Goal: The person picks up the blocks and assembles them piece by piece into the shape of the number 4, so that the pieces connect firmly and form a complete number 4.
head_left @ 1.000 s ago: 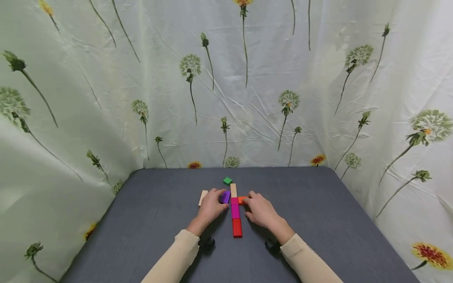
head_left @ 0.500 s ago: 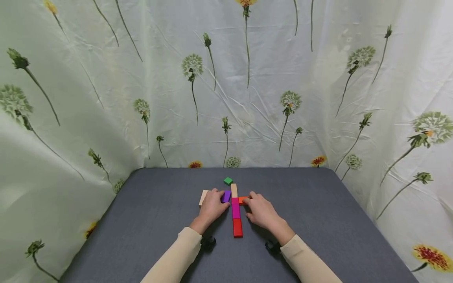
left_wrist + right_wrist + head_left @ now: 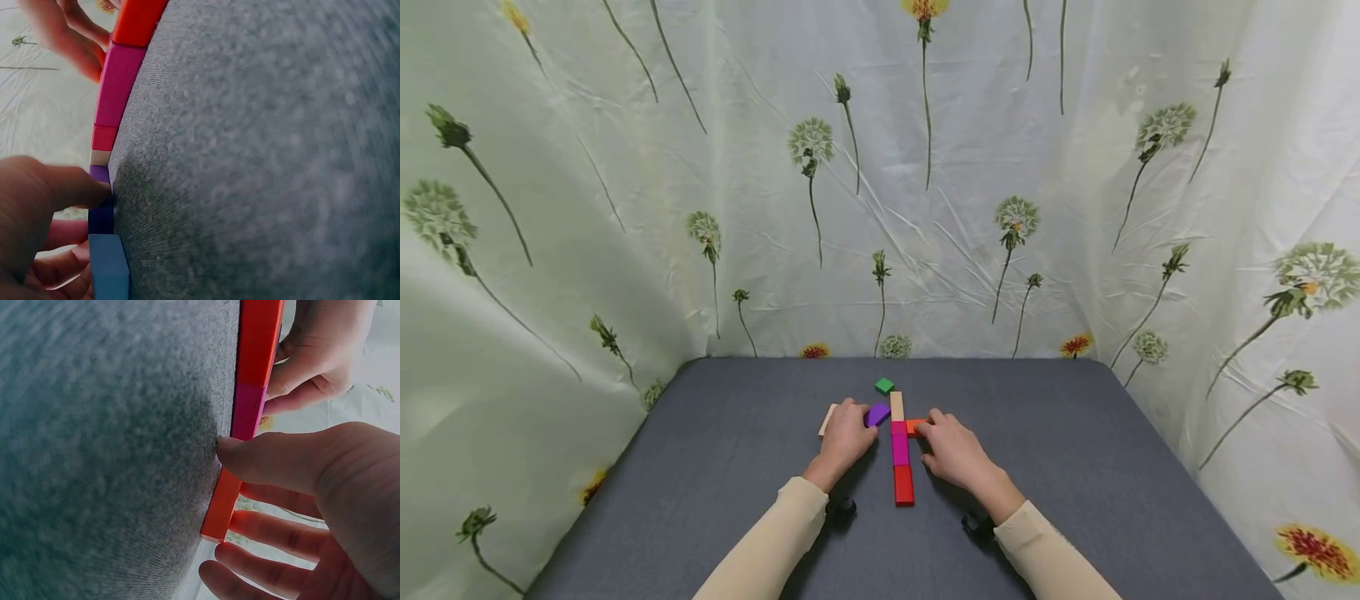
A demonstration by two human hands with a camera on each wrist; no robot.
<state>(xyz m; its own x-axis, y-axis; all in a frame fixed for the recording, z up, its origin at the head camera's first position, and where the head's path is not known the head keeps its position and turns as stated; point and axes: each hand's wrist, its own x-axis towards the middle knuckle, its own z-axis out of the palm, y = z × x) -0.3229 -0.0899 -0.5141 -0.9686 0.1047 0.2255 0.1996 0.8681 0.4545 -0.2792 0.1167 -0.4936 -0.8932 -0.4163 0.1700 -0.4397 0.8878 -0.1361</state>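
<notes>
Where grey, finely woven cloth (image 3: 737, 467) covers the table, smooth, straight-edged blocks lie on it, with a red block (image 3: 904, 487), a magenta block (image 3: 900, 448) and a beige block (image 3: 897, 406) set end to end. Slanted just left of this row, the purple block (image 3: 877, 415) sits between the curved thumb and index finger of the left hand (image 3: 844, 435), which pinch it. Opposite, the orange block (image 3: 913, 427) lies under the fingertips of the right hand (image 3: 953, 447), its index touching it, thumb spread apart.
</notes>
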